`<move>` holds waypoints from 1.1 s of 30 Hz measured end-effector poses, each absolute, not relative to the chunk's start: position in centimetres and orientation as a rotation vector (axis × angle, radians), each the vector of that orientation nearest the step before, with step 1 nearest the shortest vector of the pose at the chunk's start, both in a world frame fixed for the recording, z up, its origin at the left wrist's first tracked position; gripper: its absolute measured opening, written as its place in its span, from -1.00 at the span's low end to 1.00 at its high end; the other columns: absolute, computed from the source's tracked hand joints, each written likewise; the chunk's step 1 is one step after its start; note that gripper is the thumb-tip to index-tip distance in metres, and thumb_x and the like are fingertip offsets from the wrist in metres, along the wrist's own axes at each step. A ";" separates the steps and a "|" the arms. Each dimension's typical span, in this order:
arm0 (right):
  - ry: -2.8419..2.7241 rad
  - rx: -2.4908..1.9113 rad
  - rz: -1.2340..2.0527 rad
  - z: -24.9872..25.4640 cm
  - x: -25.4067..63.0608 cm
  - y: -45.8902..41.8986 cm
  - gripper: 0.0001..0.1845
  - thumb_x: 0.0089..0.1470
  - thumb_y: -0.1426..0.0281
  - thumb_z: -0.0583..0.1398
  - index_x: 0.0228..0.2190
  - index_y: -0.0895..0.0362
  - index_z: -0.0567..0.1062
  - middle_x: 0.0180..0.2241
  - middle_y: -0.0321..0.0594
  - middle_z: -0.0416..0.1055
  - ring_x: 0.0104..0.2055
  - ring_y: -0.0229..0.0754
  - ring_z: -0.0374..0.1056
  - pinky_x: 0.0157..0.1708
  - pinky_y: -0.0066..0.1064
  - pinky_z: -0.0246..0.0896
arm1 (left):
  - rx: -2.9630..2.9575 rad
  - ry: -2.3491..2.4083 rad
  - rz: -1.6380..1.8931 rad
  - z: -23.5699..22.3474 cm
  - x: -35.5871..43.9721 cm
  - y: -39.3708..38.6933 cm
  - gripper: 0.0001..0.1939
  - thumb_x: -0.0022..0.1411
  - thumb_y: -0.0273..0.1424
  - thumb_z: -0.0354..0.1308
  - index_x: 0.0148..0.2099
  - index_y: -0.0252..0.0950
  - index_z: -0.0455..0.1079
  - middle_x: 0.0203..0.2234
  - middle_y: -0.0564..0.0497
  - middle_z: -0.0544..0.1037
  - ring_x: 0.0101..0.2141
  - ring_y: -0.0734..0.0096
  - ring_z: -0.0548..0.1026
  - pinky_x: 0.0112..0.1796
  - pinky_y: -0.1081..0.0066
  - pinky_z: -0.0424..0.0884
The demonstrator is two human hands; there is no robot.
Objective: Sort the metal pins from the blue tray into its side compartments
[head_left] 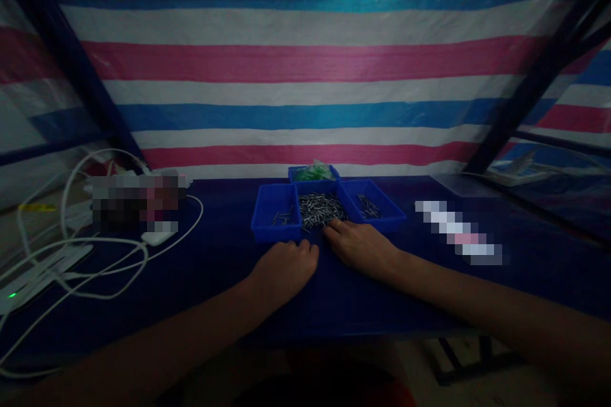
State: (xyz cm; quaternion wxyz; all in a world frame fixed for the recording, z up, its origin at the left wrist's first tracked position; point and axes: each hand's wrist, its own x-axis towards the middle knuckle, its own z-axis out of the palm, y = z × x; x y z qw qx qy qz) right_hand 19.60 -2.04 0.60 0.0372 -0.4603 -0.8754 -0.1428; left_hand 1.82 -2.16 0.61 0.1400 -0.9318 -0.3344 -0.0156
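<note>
A pile of thin silvery metal pieces, like screws or nails (322,208), lies on the blue table between two blue trays. The left blue tray (275,234) and the right blue tray (387,224) each hold several similar pieces. My right hand (359,243) is at the near edge of the pile, its fingers bent down and touching it; what they pinch, if anything, is hidden. Just in front of the left tray, my left hand (285,272) rests with curled fingers, and its grip is hidden too.
Behind the pile stands a third blue tray (292,173) holding a green plastic bag (312,172). White cables (107,296) and a power strip (45,276) lie at the left. Blurred-out items sit left and right on the table (329,305). A striped sheet (305,63) hangs behind.
</note>
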 end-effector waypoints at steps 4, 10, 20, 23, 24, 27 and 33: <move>-2.727 -1.389 -0.394 0.8 19.8 -1.7 -0.79 0.07 0.55 -0.01 -0.23 0.17 0.31 -0.27 -0.15 0.31 -0.36 -0.21 0.31 -0.52 -0.45 0.14 | -2.622 -0.826 -0.015 0.4 2.5 -1.7 -0.80 0.11 -0.66 -0.15 -0.36 -0.40 0.27 -0.55 -0.10 0.40 -0.56 0.27 0.42 -0.62 0.42 0.27; -2.710 -1.353 -0.288 0.0 20.2 -1.5 -0.86 0.04 0.57 0.02 -0.35 0.19 0.34 -0.36 -0.19 0.32 -0.38 -0.22 0.27 -0.48 -0.45 0.15 | -2.619 -0.770 -0.071 -0.1 2.8 -0.9 -0.82 0.12 -0.63 -0.14 -0.36 -0.36 0.26 -0.57 -0.04 0.37 -0.61 0.28 0.39 -0.70 0.44 0.21; -2.669 -1.349 -0.183 0.2 20.9 -2.1 -0.89 0.09 0.50 0.01 -0.43 0.19 0.32 -0.47 -0.23 0.30 -0.50 -0.29 0.24 -0.53 -0.47 0.07 | -2.678 -0.874 -0.129 -0.5 1.8 -0.4 -0.83 0.20 -0.49 -0.14 -0.37 -0.33 0.26 -0.58 -0.04 0.39 -0.62 0.29 0.41 -0.67 0.43 0.21; -2.621 -1.410 -0.117 0.4 20.8 -2.2 -0.93 0.07 0.53 0.02 -0.39 0.19 0.29 -0.45 -0.23 0.31 -0.49 -0.30 0.25 -0.53 -0.49 0.04 | -2.702 -0.927 -0.113 -0.3 1.8 -0.2 -0.82 0.22 -0.44 -0.13 -0.34 -0.33 0.27 -0.54 -0.06 0.43 -0.60 0.33 0.43 -0.62 0.46 0.25; -2.611 -1.425 -0.113 0.4 20.8 -2.2 -0.93 0.06 0.54 0.02 -0.37 0.19 0.28 -0.46 -0.24 0.31 -0.50 -0.31 0.25 -0.54 -0.49 0.02 | -2.704 -0.947 -0.103 -0.3 1.9 -0.3 -0.81 0.23 -0.43 -0.13 -0.33 -0.34 0.28 -0.54 -0.06 0.44 -0.59 0.33 0.44 -0.61 0.46 0.27; -2.614 -1.442 -0.148 0.4 20.8 -2.3 -0.90 0.04 0.56 0.01 -0.35 0.20 0.27 -0.45 -0.24 0.31 -0.52 -0.32 0.23 -0.56 -0.49 -0.03 | -2.671 -1.025 -0.075 -0.4 2.0 -0.6 -0.79 0.24 -0.39 -0.16 -0.28 -0.33 0.27 -0.58 -0.06 0.45 -0.60 0.29 0.45 -0.61 0.44 0.29; -2.777 -1.194 -0.077 1.4 21.4 -2.4 -0.88 0.03 0.56 0.02 -0.33 0.21 0.27 -0.38 -0.19 0.29 -0.45 -0.31 0.24 -0.48 -0.50 0.05 | -2.628 -1.067 -0.096 -0.3 2.3 -0.9 -0.82 0.25 -0.39 -0.16 -0.21 -0.34 0.22 -0.58 -0.05 0.46 -0.61 0.28 0.46 -0.63 0.44 0.30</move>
